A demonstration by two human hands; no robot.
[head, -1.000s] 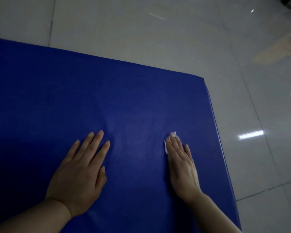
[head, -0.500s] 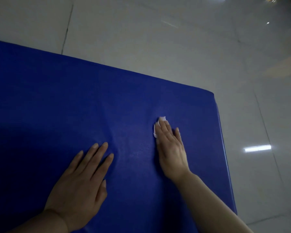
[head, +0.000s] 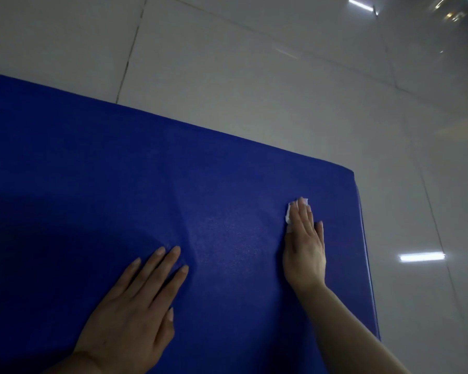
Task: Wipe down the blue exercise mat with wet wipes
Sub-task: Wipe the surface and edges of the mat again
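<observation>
Blue exercise mat [head: 119,184] on a tiled floor [head: 254,63], two hands pressed flat.
Left hand [head: 135,317] rests palm-down, fingers straight; right hand [head: 304,249], fingers extended, presses a white wet wipe [head: 289,213] near the mat's far right corner.

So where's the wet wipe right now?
In the head view, the wet wipe lies on the blue mat, pressed under the fingertips of the right hand, near the mat's far right corner.
</observation>
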